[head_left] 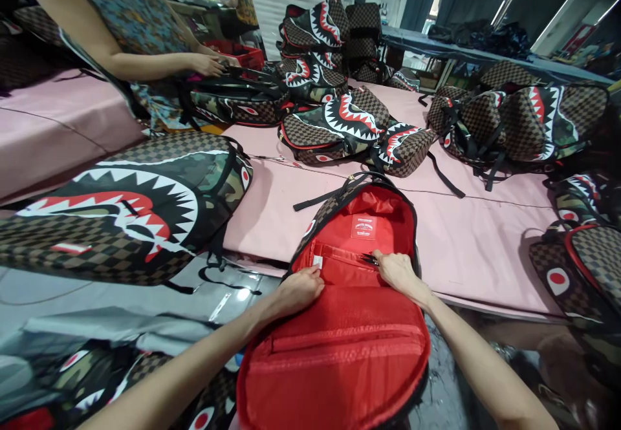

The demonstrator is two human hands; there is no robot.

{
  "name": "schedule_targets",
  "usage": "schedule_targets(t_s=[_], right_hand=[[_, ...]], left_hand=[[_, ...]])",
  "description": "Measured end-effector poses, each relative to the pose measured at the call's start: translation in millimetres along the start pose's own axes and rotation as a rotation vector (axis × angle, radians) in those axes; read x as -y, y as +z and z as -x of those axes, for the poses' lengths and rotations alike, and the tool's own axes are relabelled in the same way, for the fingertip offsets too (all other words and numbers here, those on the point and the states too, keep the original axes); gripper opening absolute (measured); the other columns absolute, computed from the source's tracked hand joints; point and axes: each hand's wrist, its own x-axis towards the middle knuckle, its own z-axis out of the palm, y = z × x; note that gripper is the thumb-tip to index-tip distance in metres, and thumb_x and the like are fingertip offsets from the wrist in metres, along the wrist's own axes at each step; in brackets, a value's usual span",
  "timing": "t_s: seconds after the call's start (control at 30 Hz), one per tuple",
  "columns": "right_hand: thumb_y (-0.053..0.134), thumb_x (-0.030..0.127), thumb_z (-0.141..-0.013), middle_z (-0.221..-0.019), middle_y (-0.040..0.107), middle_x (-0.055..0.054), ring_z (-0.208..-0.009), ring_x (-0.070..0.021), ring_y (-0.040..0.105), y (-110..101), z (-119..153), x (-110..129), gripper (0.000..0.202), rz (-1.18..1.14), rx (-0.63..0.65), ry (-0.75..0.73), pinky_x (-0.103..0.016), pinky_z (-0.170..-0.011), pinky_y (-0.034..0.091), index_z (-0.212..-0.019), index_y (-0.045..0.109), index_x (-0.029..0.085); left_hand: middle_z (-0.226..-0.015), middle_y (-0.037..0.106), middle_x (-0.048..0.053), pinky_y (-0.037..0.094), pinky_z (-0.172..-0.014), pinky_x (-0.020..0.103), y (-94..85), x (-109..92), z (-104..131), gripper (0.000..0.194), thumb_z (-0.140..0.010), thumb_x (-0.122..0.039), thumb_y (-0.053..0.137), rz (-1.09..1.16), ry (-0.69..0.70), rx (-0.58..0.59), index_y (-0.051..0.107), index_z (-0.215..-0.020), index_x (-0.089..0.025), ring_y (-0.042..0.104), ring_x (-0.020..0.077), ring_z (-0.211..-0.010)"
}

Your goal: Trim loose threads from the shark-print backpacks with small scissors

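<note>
Gripping small dark snips (369, 259) in the right hand (400, 271), with fingers curled closed around them and blades pointing left, over red lining. Holding the left hand (305, 288) at the left side of the opening, with fingers bent and drawn together just below a small white tag (317, 261); impossible to tell from here of any pinch on cloth or tag.

Reaching with both hands into an open backpack (334, 359), between the forearms and straight ahead. Lying partly on the pink table (475, 236), with its front panel folded down past the near edge. Showing red inside, with a printed label (363, 227) toward the far end and a black strap (310, 202) stretched out to the left.

To the left, a large checked backpack (121, 216) with a shark-mouth print. Just beyond the open one, a pair of similar backpacks (310, 131), touching. Farther back, a stack of backpacks (315, 35); to the right, a cluster of backpacks (524, 119). At far left, a co-worker (130, 29) with hands at a dark bag (242, 103), near a red crate (242, 53).
</note>
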Motion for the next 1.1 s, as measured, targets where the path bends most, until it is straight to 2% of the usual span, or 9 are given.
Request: schedule_targets(t_s=[0.3, 0.47, 0.53, 0.67, 0.73, 0.8, 0.93, 1.0, 1.1], right_hand=[[0.032, 0.013, -0.089, -0.085, 0.069, -0.011, -0.080, -0.0220, 0.066, -4, 0, -1, 0.031, -0.025, 0.024, -0.004, -0.026, -0.066, 0.041, -0.113, 0.050, 0.019], [0.038, 0.014, -0.088, -0.088, 0.068, -0.006, -0.083, -0.0202, 0.065, -10, 12, 3, 0.023, -0.067, -0.011, -0.057, -0.023, -0.063, 0.039, -0.104, 0.052, 0.022], [0.039, 0.013, -0.087, -0.087, 0.068, -0.004, -0.083, -0.0200, 0.064, -11, 18, 7, 0.020, -0.088, -0.068, -0.126, -0.023, -0.061, 0.038, -0.099, 0.052, 0.022], [0.037, 0.013, -0.089, -0.084, 0.066, -0.004, -0.078, -0.0199, 0.062, -13, 25, 14, 0.018, -0.103, -0.158, -0.203, -0.025, -0.063, 0.038, -0.095, 0.052, 0.021], [0.037, 0.013, -0.089, -0.084, 0.065, -0.005, -0.076, -0.0200, 0.061, -12, 26, 16, 0.019, -0.104, -0.180, -0.214, -0.027, -0.065, 0.039, -0.095, 0.053, 0.019], [0.037, 0.013, -0.088, -0.085, 0.064, -0.006, -0.077, -0.0201, 0.060, -8, 25, 15, 0.019, -0.115, -0.179, -0.212, -0.028, -0.067, 0.040, -0.095, 0.055, 0.018], [0.042, 0.011, -0.084, -0.094, 0.064, -0.007, -0.089, -0.0194, 0.057, 5, 19, 4, 0.026, -0.240, -0.218, -0.231, -0.030, -0.077, 0.042, -0.104, 0.057, 0.018], [0.044, 0.007, -0.080, -0.106, 0.061, -0.007, -0.102, -0.0202, 0.051, 8, 13, -7, 0.035, -0.343, -0.376, -0.252, -0.034, -0.087, 0.040, -0.111, 0.056, 0.020], [0.041, 0.001, -0.075, -0.111, 0.058, -0.008, -0.107, -0.0197, 0.048, 7, 6, -32, 0.044, -0.579, -0.733, -0.175, -0.036, -0.091, 0.039, -0.112, 0.057, 0.019]], left_hand=[[-0.091, 0.066, 0.012, 0.039, -0.097, 0.034, -2.9, -1, -8, 0.024, -0.083, -0.010, 0.040, -0.004, -0.008, 0.056, 0.063, -0.077, -0.014, 0.059, 0.0204, -0.095], [-0.074, 0.067, 0.005, 0.046, -0.080, 0.030, -35.6, 2, -13, 0.027, -0.083, -0.013, 0.039, -0.005, -0.053, 0.017, 0.064, -0.074, -0.018, 0.062, 0.0170, -0.073], [-0.085, 0.068, 0.006, 0.047, -0.078, 0.030, -57.2, 6, -34, 0.031, -0.085, -0.013, 0.034, -0.003, -0.058, -0.044, 0.064, -0.089, -0.019, 0.062, 0.0178, -0.078], [-0.122, 0.058, 0.005, 0.039, -0.094, 0.030, -85.4, 5, -108, 0.039, -0.084, -0.012, 0.036, 0.017, 0.062, -0.106, 0.056, -0.115, -0.024, 0.052, 0.0183, -0.111], [-0.131, 0.051, 0.006, 0.032, -0.102, 0.037, -80.8, -1, -142, 0.042, -0.084, -0.015, 0.041, 0.012, 0.105, -0.099, 0.051, -0.124, -0.026, 0.044, 0.0224, -0.121], [-0.138, 0.043, 0.010, 0.025, -0.104, 0.050, -63.7, -8, -163, 0.048, -0.084, -0.024, 0.047, -0.005, 0.096, -0.094, 0.042, -0.132, -0.022, 0.036, 0.0312, -0.126], [-0.149, 0.020, 0.014, 0.012, -0.105, 0.061, -17.3, -10, -177, 0.061, -0.087, -0.041, 0.041, -0.030, 0.046, -0.076, 0.024, -0.141, -0.018, 0.017, 0.0373, -0.135], [-0.149, 0.019, 0.012, 0.013, -0.105, 0.061, -2.0, -7, -182, 0.060, -0.087, -0.041, 0.039, -0.040, 0.027, -0.030, 0.023, -0.142, -0.020, 0.014, 0.0360, -0.136], [-0.148, 0.020, 0.012, 0.013, -0.105, 0.060, 6.8, -5, -193, 0.060, -0.086, -0.039, 0.041, -0.078, 0.009, 0.011, 0.027, -0.140, -0.019, 0.014, 0.0359, -0.135]])
